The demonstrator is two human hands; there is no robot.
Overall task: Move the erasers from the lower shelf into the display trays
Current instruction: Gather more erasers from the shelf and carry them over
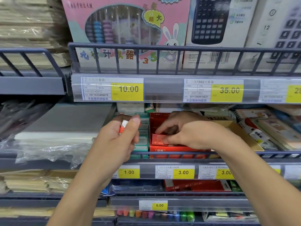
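Two hands at red display tray (pixel 172 148) | left hand (pixel 119 141) gripped eraser (pixel 123 127) left of tray | right hand (pixel 184 131) pinched red eraser (pixel 158 139) inside tray | step: placing | next: seat flat, release

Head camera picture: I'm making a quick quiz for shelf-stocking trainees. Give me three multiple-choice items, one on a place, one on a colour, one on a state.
1. Where are the right hand's fingers?
A. In the red tray
B. On the calculator box
C. On the price tag marked 5.00

2. What colour is the tray beside the red tray?
A. Teal
B. Black
C. Purple

3. What is the left hand doing?
A. Lying flat and empty
B. Holding a small eraser
C. Gripping the shelf rail

Key: 1 A, the right hand presses a red packet inside the red tray. 2 A, the teal tray stands left of it. 3 B, the left hand pinches an eraser.
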